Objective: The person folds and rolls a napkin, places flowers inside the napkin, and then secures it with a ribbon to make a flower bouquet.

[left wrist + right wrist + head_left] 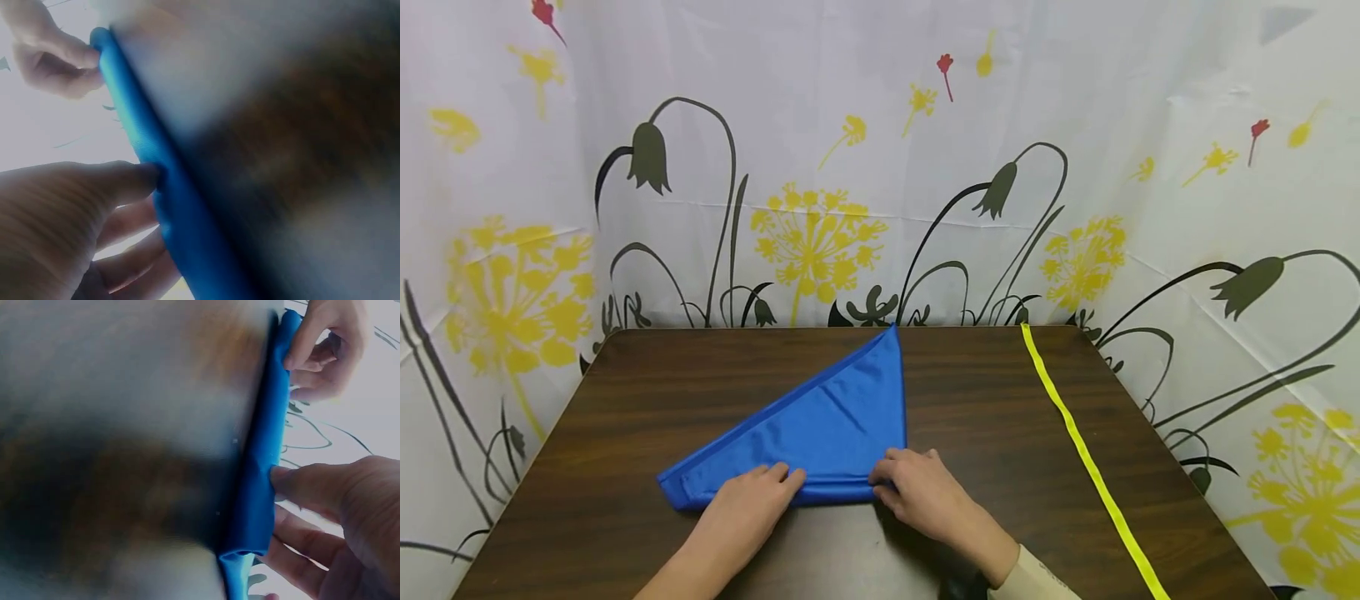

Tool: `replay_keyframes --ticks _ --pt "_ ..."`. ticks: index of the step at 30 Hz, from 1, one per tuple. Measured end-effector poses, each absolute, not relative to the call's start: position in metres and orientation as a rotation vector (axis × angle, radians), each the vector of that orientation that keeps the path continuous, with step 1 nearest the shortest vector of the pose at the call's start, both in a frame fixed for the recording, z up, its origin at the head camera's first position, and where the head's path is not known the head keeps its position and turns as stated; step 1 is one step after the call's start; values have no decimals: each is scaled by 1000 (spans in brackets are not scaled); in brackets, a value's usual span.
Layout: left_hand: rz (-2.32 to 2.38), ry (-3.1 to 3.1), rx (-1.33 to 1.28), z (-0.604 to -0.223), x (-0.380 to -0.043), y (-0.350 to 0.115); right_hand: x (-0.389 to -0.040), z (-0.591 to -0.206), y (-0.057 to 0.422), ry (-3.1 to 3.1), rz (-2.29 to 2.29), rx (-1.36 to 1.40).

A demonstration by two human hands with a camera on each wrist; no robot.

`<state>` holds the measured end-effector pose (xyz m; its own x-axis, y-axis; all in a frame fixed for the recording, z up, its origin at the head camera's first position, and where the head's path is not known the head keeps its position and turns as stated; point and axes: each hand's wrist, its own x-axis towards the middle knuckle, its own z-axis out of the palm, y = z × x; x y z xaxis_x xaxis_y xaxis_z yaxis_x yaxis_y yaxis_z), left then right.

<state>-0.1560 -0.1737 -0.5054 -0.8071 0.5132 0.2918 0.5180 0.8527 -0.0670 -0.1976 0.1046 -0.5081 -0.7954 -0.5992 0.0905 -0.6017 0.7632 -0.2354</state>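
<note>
A shiny blue cloth (pixel 835 425), folded into a triangle, lies on the dark wooden table with its peak near the far edge. Its near edge is turned up into a narrow roll (pixel 259 462). My left hand (pixel 748 504) grips that roll near its middle, thumb on the near side and fingers over the top. At the right end of the roll, my right hand (pixel 928 496) pinches the fabric between thumb and fingers. Both wrist views show the thumbs pressed against the rolled edge, and part of the fingers is hidden behind it.
A long yellow ribbon (pixel 1086 458) stretches from the table's far edge to the near right. Behind and beside the wooden table (pixel 625 400) hangs a white curtain (pixel 850 50) with flower prints. A dark object (pixel 964 586) shows partly below the right wrist.
</note>
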Motion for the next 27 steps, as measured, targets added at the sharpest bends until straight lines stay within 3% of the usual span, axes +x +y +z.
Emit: replay_keyframes --ticks 27 --pt "38 -2680 -785 -510 -154 -171 -192 -513 104 -2749 79 1086"
